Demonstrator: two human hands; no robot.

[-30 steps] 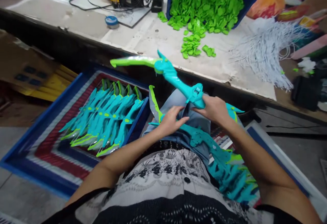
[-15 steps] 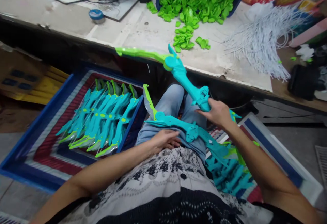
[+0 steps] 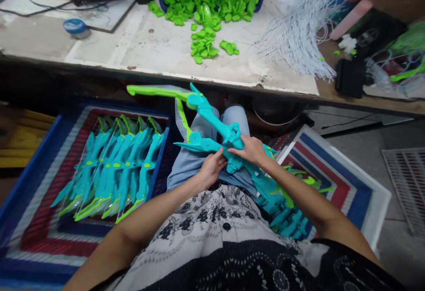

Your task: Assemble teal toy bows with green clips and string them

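My right hand is closed round the middle of a turquoise toy bow with a lime-green tip, held above my lap. Under it a second toy bow lies across my thighs, partly covered by the first. My left hand is just below the two bows, its thumb and fingers apart and its fingertips at the lower bow's edge. Whether those fingertips press on it is hard to see. More toy bows lie to my right, partly hidden by my right forearm.
On my left, a blue crate with a striped lining holds a row of strung toy bows. A white-rimmed crate is on my right. The worktable bears green plastic pieces, white strings and a blue-lidded jar.
My right hand has brought its toy bow down and towards me, over the one on my lap. My left hand has moved up from my waist to the bows. The view has shifted right.
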